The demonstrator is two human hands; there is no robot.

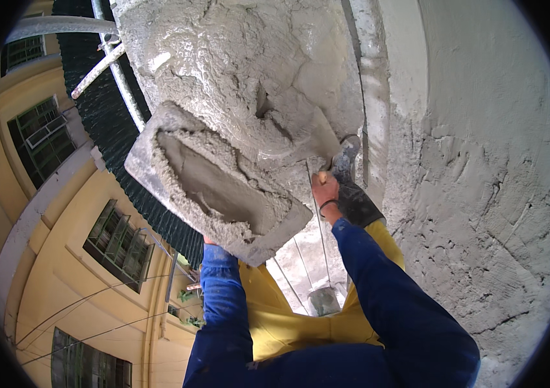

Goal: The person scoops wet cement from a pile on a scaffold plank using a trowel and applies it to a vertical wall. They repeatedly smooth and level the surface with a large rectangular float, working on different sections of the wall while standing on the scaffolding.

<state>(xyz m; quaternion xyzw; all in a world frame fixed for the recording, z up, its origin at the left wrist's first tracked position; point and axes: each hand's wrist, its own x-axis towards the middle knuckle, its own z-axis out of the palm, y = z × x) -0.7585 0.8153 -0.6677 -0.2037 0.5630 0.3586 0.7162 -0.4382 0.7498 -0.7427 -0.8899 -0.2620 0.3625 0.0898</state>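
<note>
A square hawk (268, 249) heaped with wet grey mortar (223, 187) is held out at the left by my left hand (208, 240). Its board covers nearly all of that hand, so the fingers do not show. Lower than the hawk and to its right, my right hand (327, 191) is closed round the handle of a trowel (324, 137). The trowel's blade lies against a broad mass of wet mortar (223, 71) on the surface ahead of me. Gouges mark this mortar left of the blade.
On the right rises a rough plastered wall (482, 194). My dark boot (358, 202) stands beside my right hand. Scaffold poles (120, 81) and a dark green corrugated sheet (87, 84) are at the left, with a yellow building (68, 239) beyond. Thin rods or wires (319, 226) run between my legs.
</note>
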